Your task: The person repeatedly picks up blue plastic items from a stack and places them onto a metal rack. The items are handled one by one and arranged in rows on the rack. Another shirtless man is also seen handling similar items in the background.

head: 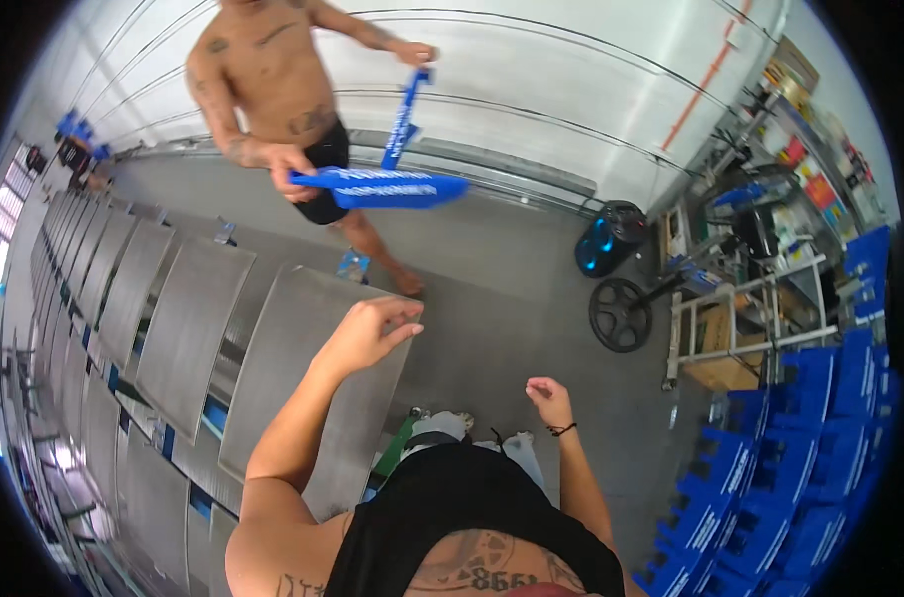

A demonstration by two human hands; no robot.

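My left hand [370,333] is raised over the near corner of a grey metal plate [310,373], fingers loosely curled and apart from the thumb, holding nothing. Lower and to the right, my right hand [550,401] hangs above the grey floor with its fingers curled; whether anything small is inside cannot be told. A dark bracelet circles that wrist. Across from me, a person [273,82] without a shirt, in black shorts, holds a blue printed piece [400,188] in one hand and a narrower blue printed strip [401,127] in the other.
Rows of metal plates [195,336] stretch away at left. Blue cut sheets [788,448] hang in rows at right. A lit black speaker [610,237], a black spoked wheel [620,315], a metal ladder-like frame [754,339] and cluttered shelves [817,164] stand at upper right. Wires cross the pale wall.
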